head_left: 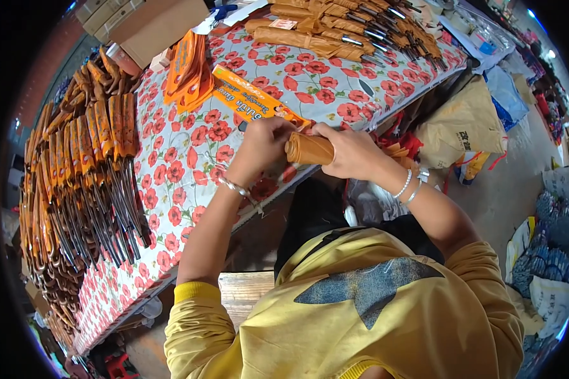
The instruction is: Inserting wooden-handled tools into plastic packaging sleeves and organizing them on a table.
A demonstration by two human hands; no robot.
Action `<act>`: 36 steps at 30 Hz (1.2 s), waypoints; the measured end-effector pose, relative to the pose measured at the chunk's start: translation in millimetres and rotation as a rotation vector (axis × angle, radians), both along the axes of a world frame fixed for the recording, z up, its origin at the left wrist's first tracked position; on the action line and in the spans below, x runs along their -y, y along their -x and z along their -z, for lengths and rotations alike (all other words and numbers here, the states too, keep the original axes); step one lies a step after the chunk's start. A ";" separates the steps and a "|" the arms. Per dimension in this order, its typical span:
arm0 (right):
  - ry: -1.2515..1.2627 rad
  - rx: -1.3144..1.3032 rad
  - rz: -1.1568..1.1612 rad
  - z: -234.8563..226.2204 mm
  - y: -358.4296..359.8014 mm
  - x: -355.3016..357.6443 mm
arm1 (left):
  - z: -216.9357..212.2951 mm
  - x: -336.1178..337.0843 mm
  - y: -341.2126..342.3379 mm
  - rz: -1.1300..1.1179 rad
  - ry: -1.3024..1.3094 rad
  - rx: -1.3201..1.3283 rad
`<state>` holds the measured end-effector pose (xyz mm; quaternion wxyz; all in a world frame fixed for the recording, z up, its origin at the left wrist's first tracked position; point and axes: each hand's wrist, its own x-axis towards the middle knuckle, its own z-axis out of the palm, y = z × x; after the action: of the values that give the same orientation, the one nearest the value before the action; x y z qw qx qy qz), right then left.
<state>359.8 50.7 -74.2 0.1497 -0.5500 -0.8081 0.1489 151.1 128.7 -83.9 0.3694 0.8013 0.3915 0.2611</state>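
My right hand (pixel 354 151) is closed around a rolled brown folded umbrella (pixel 313 150), its coiled fabric end pointing left. Just beside that end, my left hand (pixel 262 148) has its fingers curled on the lower end of an orange printed plastic sleeve (pixel 250 98); the fingertips are partly hidden. The sleeve lies flat, slanting away to the upper left on the flowered tablecloth (pixel 199 161). Further off, a fanned stack of the same orange sleeves (pixel 189 72) rests on the cloth.
Brown wrapped umbrellas (pixel 335 35) with dark metal shafts pile up at the far edge. Many sleeved umbrellas (pixel 95 139) with curved handles line the left side. Cardboard boxes (pixel 152 28) stand at the back left. A tan sack (pixel 455 139) sits right of the table.
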 end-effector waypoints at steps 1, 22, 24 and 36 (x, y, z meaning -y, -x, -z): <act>0.023 -0.033 0.031 -1.4 0.7 0.1 | 4.1 7.5 -2.5 -0.019 -0.146 0.020; 0.145 0.014 0.156 -19.4 9.9 -6.1 | -14.5 40.8 -20.5 -0.316 -0.128 0.482; 0.135 0.005 0.149 -18.6 12.7 -5.6 | -9.9 39.0 -21.8 -0.372 -0.062 0.603; 0.096 0.024 0.189 -40.2 18.1 -7.3 | -13.7 41.2 -27.7 -0.475 0.558 1.063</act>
<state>341.7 58.0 -34.1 0.1270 -0.6318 -0.7464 0.1660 178.8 87.6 -70.2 0.6396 0.3280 0.3749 0.5855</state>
